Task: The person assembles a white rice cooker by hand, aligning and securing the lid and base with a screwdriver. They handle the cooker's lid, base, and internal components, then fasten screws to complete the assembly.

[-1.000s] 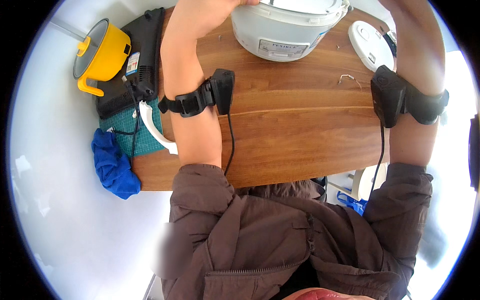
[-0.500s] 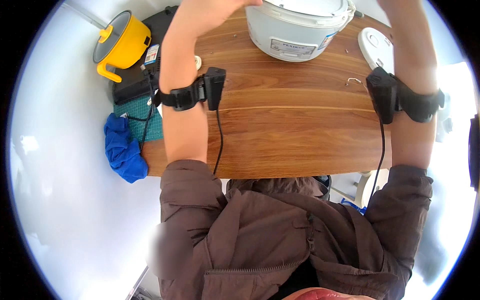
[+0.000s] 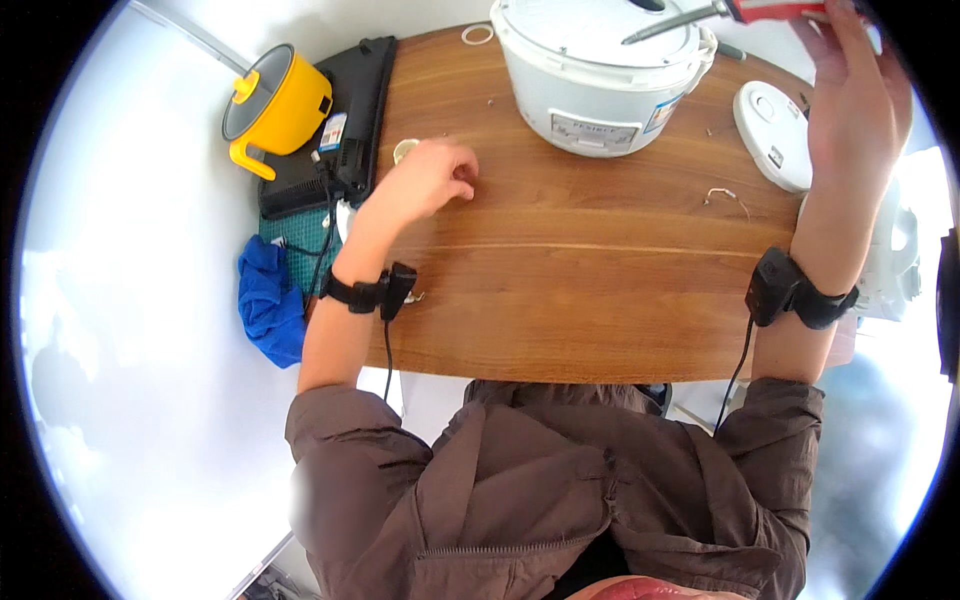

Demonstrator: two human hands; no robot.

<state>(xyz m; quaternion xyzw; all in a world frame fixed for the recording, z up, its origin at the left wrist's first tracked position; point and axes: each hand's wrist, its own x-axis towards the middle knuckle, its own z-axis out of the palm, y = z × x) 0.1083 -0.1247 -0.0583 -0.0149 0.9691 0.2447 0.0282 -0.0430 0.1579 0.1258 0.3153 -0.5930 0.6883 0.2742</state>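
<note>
My right hand [image 3: 855,110], raised at the far right, is closed round the red handle of a screwdriver [image 3: 690,20]. Its metal shaft points left, over the top of a round white appliance [image 3: 610,95], which looks like a rice cooker body. I cannot tell whether the tip touches it. My left hand [image 3: 430,180] hovers over the wooden table, left of the appliance, with its fingers curled inward. Whatever those fingers may hold is too small or hidden to make out. Just beyond its wrist sits a small cream round piece [image 3: 405,150].
A yellow pot [image 3: 280,105] stands on a flat black device [image 3: 355,125] at the far left. Nearer lie a green mat [image 3: 310,235] and a blue cloth [image 3: 268,305]. On the right are a white disc-shaped cover [image 3: 772,135] and a thin wire [image 3: 728,195]. A white ring [image 3: 478,35] lies at the back.
My left hand has come down from beside the white appliance to the table at its left. My right hand has come into view with the screwdriver. The view has shifted slightly.
</note>
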